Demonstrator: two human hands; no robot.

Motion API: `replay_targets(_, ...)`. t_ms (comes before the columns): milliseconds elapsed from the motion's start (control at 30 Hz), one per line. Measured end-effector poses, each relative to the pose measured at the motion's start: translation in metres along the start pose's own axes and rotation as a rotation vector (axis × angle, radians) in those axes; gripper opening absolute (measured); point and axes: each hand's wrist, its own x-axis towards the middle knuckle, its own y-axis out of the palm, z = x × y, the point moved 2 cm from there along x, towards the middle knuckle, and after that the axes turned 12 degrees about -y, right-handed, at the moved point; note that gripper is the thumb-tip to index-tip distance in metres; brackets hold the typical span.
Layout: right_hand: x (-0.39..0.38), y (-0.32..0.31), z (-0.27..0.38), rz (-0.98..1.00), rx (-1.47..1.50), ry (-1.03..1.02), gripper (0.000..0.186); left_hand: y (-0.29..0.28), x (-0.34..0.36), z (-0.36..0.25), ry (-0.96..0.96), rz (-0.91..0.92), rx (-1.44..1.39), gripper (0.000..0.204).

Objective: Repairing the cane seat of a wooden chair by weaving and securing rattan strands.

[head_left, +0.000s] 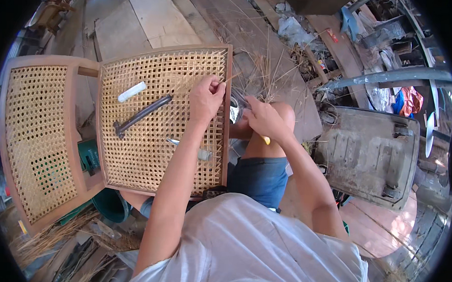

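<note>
A wooden chair frame (226, 141) with a woven cane seat (149, 163) lies across my lap. At the seat's right edge my left hand (206, 100) is closed, thumb and fingertips pinching what looks like a thin cane strand (229, 80). Just right of the frame, over my knee, my right hand (265, 118) wraps round a slim tool whose yellow end (266, 140) sticks out below; its kind is hidden. On the weave rest a dark hammer (144, 115) and a white bar (132, 92). A pointed tool (173, 141) passes under my left forearm, its pale handle (204, 154) showing beyond.
The chair's cane backrest (39, 133) extends left. Beneath it stands a green container (111, 205). Loose cane strands (269, 75) litter the floor ahead. To the right are a grey plastic panel (369, 152), a round board (384, 223), a grey pipe (390, 77) and scrap.
</note>
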Motion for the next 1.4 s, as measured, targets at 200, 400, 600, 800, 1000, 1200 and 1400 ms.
replay_targets(200,0.035,-0.007,0.003,0.071,-0.563,-0.093,0.023,0.000,-0.004,-0.002,0.172,-0.097,0.048,0.011)
replay_targets(400,0.045,-0.005,0.011,0.076,-0.526,-0.112,0.017,0.000,-0.003,-0.004,0.293,-0.131,0.071,0.011)
replay_targets(600,0.044,-0.009,0.021,0.155,-0.570,-0.023,0.020,-0.001,-0.005,-0.004,0.337,-0.169,0.123,0.012)
replay_targets(800,0.055,-0.005,0.018,0.141,-0.567,-0.022,0.018,-0.003,-0.006,-0.005,0.384,-0.183,0.146,0.010)
replay_targets(1000,0.054,0.003,0.001,0.056,-0.463,-0.048,0.023,-0.001,-0.005,0.002,0.337,-0.150,0.086,0.012)
replay_targets(1200,0.046,0.001,0.019,-0.064,-0.435,-0.075,0.030,-0.010,-0.008,-0.007,0.341,-0.124,0.087,0.015)
replay_targets(1400,-0.001,0.027,0.055,-0.132,-0.389,-0.181,0.040,-0.067,-0.022,0.012,0.159,-0.181,-0.334,0.012)
